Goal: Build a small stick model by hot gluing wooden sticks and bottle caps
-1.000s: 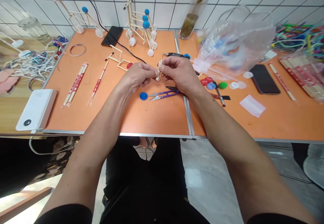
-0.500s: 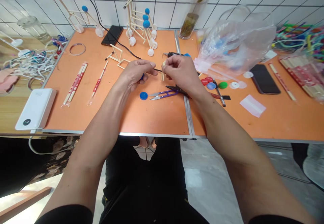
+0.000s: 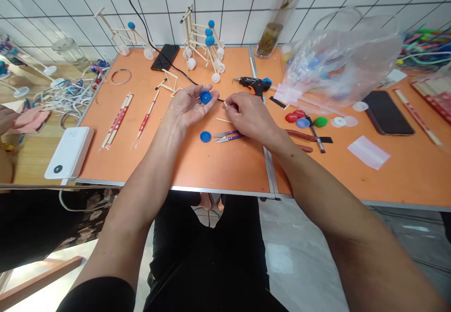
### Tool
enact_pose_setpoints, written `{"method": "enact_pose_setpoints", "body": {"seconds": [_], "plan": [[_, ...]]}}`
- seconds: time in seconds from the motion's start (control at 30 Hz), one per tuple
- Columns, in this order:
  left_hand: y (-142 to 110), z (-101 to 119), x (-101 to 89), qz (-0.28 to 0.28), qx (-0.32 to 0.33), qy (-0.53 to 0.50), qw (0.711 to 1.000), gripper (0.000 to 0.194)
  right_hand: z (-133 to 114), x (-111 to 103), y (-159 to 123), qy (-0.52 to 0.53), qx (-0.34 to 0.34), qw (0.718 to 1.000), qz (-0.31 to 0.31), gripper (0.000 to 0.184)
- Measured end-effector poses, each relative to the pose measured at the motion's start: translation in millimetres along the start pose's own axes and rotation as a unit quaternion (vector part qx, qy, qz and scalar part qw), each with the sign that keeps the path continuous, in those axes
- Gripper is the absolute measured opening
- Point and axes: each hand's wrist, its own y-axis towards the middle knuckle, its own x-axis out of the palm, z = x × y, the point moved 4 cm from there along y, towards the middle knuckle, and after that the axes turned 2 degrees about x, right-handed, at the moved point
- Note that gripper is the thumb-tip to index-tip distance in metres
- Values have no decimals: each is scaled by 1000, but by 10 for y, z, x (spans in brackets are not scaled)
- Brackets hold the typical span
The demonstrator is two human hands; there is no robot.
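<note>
A blue bottle cap [image 3: 205, 97], hollow side up, rests in my left hand [image 3: 188, 106], which is turned palm up with the fingers partly curled around it. Beside it, my right hand [image 3: 249, 113] is closed, thumb and fingertips pinching a short wooden stick whose end shows. Another short stick [image 3: 224, 120] lies below its fingertips. Nearer me on the orange table [image 3: 211, 168] are a second blue cap [image 3: 206, 136] and purple thread snips [image 3: 227, 136], partly hidden by my right hand. Orange-handled pliers [image 3: 301, 136] lie under my right forearm.
Stick frames with blue caps and white wheels [image 3: 207, 44] stand at the back, near a phone [image 3: 165, 57]. A black glue gun [image 3: 255, 84] lies behind my right hand. A plastic bag [image 3: 341, 58] is right, a power bank [image 3: 69, 152] left. Another person's hand [image 3: 7, 118] shows far left.
My left hand has turned palm up, bringing the blue cap into view. My right hand has lowered toward the table, and one stick now lies there. The whole view has shifted slightly.
</note>
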Motion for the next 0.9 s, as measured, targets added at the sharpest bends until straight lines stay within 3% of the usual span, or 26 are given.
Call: {"method": "enact_pose_setpoints", "body": {"seconds": [0.17,0.27,0.43,0.63,0.9], "plan": [[-100,1,124,-31,3,7,999,64,-48,-17,-42,57,-18,998,24,36],[-138,-15,187,-63,16,14,998,71,-78,-38,-83,92,-3,995,26,42],[-147,-79,194,-62,32,29,997,68,-111,-95,-134,162,26,986,35,50],[-160,-132,208,-44,51,83,994,50,-148,-81,-125,175,-3,983,60,35],[-104,-133,149,-157,75,125,977,25,69,8,-32,152,1,975,160,19]]}}
